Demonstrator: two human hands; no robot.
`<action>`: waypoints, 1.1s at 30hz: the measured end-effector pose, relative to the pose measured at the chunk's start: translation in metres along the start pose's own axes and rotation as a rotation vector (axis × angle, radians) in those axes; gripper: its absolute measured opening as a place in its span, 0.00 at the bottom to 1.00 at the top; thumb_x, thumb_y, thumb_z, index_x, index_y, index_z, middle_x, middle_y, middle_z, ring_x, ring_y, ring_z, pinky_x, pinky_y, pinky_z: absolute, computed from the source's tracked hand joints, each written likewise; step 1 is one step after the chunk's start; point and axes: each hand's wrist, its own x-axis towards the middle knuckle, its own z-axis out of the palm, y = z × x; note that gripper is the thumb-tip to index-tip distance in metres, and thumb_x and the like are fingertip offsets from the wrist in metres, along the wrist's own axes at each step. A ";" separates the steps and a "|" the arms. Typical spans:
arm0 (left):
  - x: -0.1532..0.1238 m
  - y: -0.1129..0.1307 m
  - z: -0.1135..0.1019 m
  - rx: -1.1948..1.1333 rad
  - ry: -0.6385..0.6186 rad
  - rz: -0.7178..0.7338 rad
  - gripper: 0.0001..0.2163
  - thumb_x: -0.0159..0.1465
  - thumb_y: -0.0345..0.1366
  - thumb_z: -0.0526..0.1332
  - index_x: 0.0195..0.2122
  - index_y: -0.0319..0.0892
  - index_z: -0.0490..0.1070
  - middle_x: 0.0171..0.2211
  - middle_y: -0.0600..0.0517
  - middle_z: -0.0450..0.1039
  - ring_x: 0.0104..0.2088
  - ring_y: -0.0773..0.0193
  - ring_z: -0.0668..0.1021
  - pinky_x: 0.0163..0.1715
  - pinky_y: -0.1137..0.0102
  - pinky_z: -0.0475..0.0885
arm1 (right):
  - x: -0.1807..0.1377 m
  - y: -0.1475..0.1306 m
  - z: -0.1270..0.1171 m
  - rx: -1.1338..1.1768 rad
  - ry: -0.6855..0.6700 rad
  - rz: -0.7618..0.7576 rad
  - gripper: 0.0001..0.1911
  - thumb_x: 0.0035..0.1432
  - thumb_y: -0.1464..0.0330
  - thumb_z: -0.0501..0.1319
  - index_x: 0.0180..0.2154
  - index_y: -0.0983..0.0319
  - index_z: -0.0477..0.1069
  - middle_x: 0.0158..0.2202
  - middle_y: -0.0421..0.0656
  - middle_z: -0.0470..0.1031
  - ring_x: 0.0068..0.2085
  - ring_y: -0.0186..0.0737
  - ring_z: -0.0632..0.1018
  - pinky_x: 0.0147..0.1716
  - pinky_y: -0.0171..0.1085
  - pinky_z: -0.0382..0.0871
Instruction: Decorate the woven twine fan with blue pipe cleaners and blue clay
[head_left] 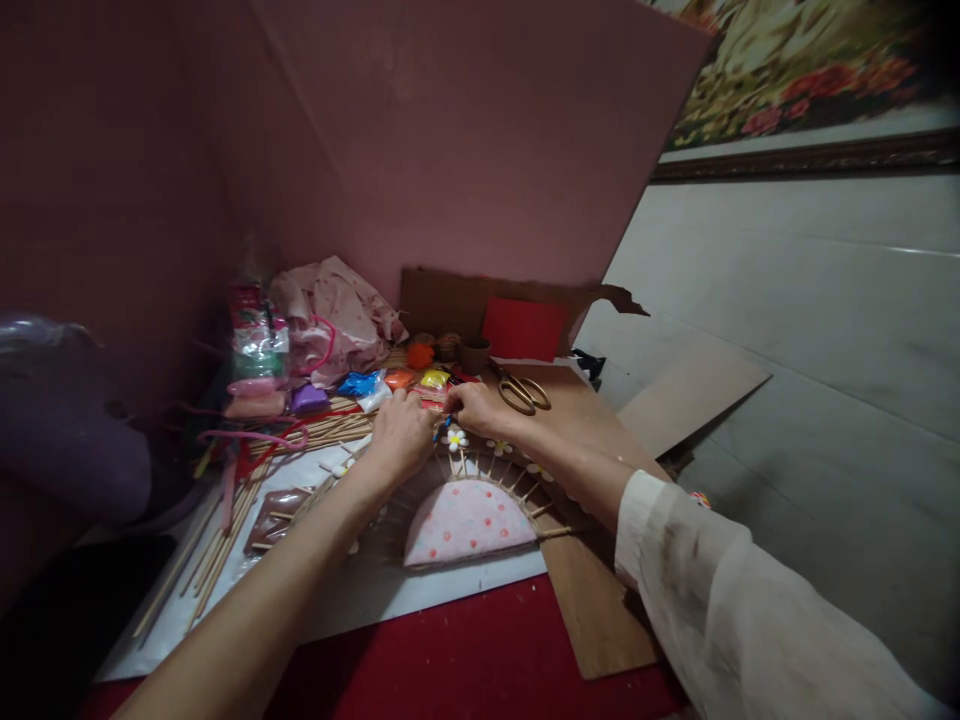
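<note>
A half-circle of pale pink cloth with red dots (pixel 476 520) lies on a white sheet, with thin sticks (pixel 499 468) fanning out from its curved edge to a twine-like arc. White flowers with yellow centres sit along the arc, one flower (pixel 455 440) just below my fingers. My left hand (pixel 405 430) is closed at the top of the arc, its fingertips bent and mostly hidden. Beside it, my right hand (pixel 476 408) pinches close to small blue pieces (pixel 448 422). What either hand holds is too small to make out.
Gold-handled scissors (pixel 523 392) lie on brown cardboard (pixel 592 420) at the right. Behind are blue (pixel 360 384) and yellow (pixel 434 378) clay-like packets, a red card (pixel 525 329) and crumpled pink cloth (pixel 330 310). Loose sticks (pixel 217 560) and a brown packet (pixel 277 518) lie left.
</note>
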 end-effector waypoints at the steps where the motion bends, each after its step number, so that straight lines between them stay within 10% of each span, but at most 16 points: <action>1: 0.001 0.000 0.001 -0.002 -0.002 0.000 0.18 0.63 0.32 0.47 0.45 0.45 0.76 0.37 0.41 0.71 0.41 0.51 0.69 0.39 0.62 0.63 | 0.000 0.000 0.001 0.001 -0.001 0.001 0.13 0.45 0.79 0.59 0.33 0.63 0.78 0.32 0.43 0.80 0.35 0.37 0.77 0.31 0.28 0.64; 33: 0.012 0.005 0.009 -0.032 -0.034 0.007 0.19 0.63 0.31 0.47 0.46 0.47 0.75 0.39 0.41 0.70 0.43 0.51 0.69 0.39 0.62 0.63 | -0.010 0.008 -0.018 -0.024 -0.014 0.132 0.10 0.45 0.76 0.62 0.31 0.61 0.79 0.30 0.43 0.80 0.33 0.37 0.77 0.28 0.29 0.64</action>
